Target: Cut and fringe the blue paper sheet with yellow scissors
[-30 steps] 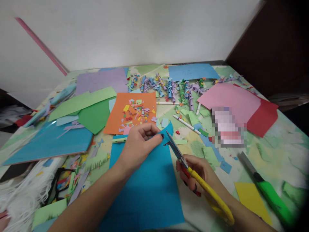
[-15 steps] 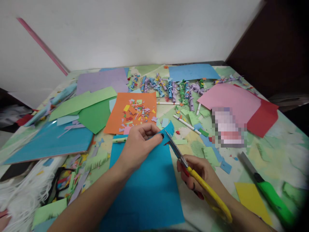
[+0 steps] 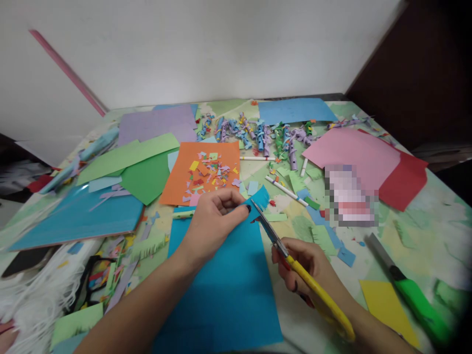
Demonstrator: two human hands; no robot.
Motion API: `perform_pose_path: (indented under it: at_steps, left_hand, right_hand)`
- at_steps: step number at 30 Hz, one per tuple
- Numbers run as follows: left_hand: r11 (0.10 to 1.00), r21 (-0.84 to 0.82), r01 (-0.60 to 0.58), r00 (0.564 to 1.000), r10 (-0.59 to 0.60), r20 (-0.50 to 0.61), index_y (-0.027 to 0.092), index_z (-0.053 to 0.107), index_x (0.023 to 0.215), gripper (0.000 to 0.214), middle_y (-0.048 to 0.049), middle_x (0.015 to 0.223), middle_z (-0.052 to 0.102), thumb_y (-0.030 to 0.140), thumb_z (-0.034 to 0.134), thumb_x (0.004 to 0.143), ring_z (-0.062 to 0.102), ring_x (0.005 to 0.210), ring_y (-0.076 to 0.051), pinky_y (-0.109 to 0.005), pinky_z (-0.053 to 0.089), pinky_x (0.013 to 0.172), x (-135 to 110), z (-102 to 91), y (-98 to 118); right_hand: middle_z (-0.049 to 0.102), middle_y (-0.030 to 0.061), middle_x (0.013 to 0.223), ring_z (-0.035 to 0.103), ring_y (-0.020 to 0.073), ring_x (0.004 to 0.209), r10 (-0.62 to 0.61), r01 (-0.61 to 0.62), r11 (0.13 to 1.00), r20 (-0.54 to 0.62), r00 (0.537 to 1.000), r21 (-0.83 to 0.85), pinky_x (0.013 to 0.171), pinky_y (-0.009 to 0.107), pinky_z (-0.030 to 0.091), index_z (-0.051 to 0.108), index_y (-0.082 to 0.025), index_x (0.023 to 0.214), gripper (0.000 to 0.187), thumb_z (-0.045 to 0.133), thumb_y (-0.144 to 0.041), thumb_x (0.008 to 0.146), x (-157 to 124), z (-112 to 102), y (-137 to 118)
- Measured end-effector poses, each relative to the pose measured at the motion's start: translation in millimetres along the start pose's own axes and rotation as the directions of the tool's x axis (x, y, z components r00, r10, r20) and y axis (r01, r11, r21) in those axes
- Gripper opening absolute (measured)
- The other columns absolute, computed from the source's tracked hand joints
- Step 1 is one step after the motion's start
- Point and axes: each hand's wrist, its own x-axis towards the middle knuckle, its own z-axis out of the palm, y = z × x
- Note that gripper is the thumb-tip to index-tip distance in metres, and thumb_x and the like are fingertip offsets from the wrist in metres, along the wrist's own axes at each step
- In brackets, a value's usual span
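Note:
Between the thumb and fingers of my left hand a small blue paper strip is pinched, its far edge cut into a fringe. My right hand is closed round the handles of a pair of yellow-handled scissors. Their blades reach up and left onto the strip, with the tips by my left thumb. Beneath both hands lies a larger blue sheet of paper. Just beyond my left hand is an orange sheet strewn with small coloured paper scraps.
Decorated paper rolls stretch across the back. A green-handled knife lies at the right, near a yellow paper and a pixelated item. Black-framed glasses and white string lie at the left.
The fringed strip's outer edge looks a little more spread to the right. Both hands and the scissors stay almost in place; the whole view has shifted very slightly.

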Motion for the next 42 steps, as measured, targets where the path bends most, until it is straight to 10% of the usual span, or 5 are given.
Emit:
perform_pose_path:
  at_steps: [42]
  left_hand:
    - [1.000,0.010,0.011,1.000,-0.010,-0.020,0.017,0.059,0.058,0.008,0.0032,0.054,0.053,0.019,0.065,0.062,0.045,0.051,-0.009,-0.021,0.032,0.048,-0.1,0.7,-0.2]
  right_hand:
    - [0.048,-0.0061,0.051,0.030,0.0039,0.039,-0.002,0.001,0.998,-0.026,1.000,-0.056,0.031,0.015,0.020,0.055,-0.017,0.075,0.042,0.083,-0.047,0.064,0.5,0.7,0.5]
